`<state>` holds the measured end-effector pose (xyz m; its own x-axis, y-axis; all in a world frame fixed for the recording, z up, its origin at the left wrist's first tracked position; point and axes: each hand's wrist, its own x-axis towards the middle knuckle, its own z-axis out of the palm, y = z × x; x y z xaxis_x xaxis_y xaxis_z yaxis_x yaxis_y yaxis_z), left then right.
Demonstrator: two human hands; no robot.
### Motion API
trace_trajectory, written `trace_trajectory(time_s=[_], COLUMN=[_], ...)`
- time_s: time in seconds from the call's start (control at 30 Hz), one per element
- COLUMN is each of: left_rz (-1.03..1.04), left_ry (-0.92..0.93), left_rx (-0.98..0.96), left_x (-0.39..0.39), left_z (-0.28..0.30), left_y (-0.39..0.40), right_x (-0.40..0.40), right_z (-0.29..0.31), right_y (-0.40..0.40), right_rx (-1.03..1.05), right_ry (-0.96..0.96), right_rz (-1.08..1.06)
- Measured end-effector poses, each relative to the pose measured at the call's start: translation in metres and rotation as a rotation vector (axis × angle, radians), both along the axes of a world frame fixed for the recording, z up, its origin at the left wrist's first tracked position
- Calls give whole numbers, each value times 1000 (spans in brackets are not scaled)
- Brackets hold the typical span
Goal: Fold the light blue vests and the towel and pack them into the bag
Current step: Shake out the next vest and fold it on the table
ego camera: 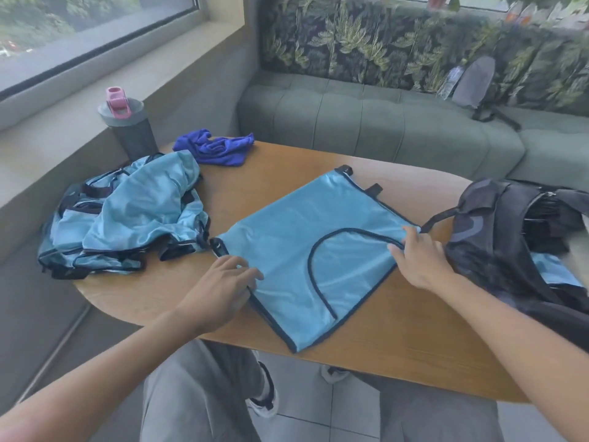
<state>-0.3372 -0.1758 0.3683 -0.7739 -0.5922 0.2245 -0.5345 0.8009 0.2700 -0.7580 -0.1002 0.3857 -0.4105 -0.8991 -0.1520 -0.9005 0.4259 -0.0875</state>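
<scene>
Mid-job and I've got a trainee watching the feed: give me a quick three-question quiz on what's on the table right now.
1. True or false: the flat vest lies spread on the table between both hands.
2. Which hand pinches the vest's edge nearest the bag? A) left hand B) right hand
3. Fill in: the crumpled towel beside the shaker bottle is ____ in colour.

Key
1. True: the left hand rests at one edge, the right hand at the other.
2. B
3. Dark blue; it lies beyond the vest pile.
</scene>
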Motion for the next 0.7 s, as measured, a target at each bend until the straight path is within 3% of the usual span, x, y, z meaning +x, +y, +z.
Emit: trace_trajectory(time_s=[0.2,0.37,0.5,0.6,0.7], left_rz=[-130,-211,-116,28,-44], left_ry=[-14,1,45,66,-33], left_rx=[204,316,156,200,264], left_x=[-46,-69,-45,-10,17], left_z=[4,5,1,-5,-15], left_y=[53,69,52,35,29], right_x=[-29,-2,43,86,113], right_z=[4,11,18,15,-10], right_y=[-75,-85,-44,21,91], right_rx=[104,65,-98,-175,-188], right_ry=[-30,-10,-132,-199,-151], right_rz=[-20,42,121,197,314])
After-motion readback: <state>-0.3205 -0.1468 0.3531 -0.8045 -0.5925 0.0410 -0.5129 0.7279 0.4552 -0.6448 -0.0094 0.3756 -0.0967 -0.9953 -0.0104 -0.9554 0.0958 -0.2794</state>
